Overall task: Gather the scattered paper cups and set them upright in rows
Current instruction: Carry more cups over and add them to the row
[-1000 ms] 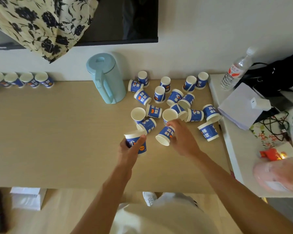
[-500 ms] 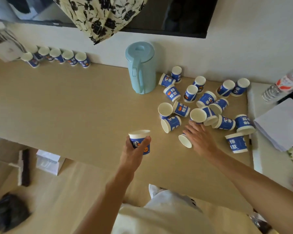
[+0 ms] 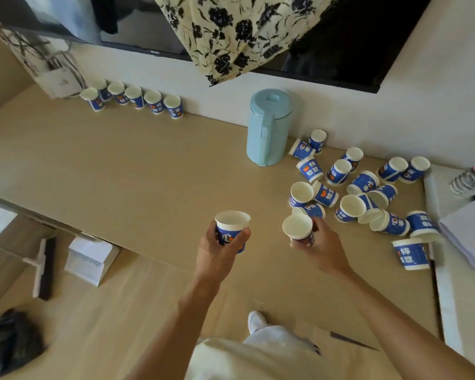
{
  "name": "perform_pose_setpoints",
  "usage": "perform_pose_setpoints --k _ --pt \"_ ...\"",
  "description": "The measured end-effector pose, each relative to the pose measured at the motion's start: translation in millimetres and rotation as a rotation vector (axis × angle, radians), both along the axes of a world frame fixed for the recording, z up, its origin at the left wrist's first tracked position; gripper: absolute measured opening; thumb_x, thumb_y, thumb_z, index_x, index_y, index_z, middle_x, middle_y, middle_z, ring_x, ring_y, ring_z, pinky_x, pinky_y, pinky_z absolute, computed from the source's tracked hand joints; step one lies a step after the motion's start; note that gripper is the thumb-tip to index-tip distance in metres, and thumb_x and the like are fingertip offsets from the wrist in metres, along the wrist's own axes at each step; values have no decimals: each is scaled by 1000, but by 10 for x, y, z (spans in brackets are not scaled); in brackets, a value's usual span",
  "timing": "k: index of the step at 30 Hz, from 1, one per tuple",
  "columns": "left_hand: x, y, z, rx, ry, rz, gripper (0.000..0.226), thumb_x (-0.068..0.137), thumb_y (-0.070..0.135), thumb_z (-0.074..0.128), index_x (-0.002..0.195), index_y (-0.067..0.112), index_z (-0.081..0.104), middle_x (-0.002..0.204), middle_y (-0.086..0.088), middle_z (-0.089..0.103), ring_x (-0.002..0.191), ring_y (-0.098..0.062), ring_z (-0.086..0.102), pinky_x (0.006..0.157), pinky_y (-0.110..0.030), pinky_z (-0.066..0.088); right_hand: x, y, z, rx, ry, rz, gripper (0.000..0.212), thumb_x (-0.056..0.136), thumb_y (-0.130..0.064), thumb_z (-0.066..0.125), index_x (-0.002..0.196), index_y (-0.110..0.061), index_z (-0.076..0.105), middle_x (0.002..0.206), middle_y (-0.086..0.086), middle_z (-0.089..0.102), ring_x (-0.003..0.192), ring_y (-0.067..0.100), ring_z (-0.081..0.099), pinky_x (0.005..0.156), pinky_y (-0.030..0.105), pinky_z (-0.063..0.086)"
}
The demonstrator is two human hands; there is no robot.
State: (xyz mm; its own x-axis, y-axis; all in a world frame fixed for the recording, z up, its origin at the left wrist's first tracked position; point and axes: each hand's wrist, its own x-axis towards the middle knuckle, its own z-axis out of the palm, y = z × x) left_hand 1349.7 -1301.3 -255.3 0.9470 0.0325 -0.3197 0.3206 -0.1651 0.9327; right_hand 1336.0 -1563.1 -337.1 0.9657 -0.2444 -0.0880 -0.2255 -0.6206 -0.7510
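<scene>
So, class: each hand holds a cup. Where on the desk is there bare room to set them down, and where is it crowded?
Bare: the wide desk stretch between the upright row at the wall, the blue jug and the near edge, left of the left hand. Crowded: the scattered cups right of the jug, beyond the right hand.

Cups [image 3: 325, 193] blue/white; jug [image 3: 268, 130] lt blue.

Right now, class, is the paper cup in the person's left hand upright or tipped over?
Upright: the paper cup in the left hand has its open mouth facing up, base below.
</scene>
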Motion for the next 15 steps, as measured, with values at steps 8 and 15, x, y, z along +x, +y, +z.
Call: perform_pose_setpoints --k 8,15 --pt "152 1111 173 -37 -152 109 36 75 28 86 103 31 65 86 19 72 72 4 68 58 -9 49 351 1543 526 432 -101 -93 49 56 -49 79 99 -37 61 94 -19 67 87 -7 62 70 9 45" --pt "279 2067 350 -66 -223 181 48 63 41 83 106 34 63 92 20 71 85 1 68 65 -11 51 656 2628 752 535 -179 -32 53 61 -43 83 109 -34 62 109 -11 71 106 15 67 89 37 55"
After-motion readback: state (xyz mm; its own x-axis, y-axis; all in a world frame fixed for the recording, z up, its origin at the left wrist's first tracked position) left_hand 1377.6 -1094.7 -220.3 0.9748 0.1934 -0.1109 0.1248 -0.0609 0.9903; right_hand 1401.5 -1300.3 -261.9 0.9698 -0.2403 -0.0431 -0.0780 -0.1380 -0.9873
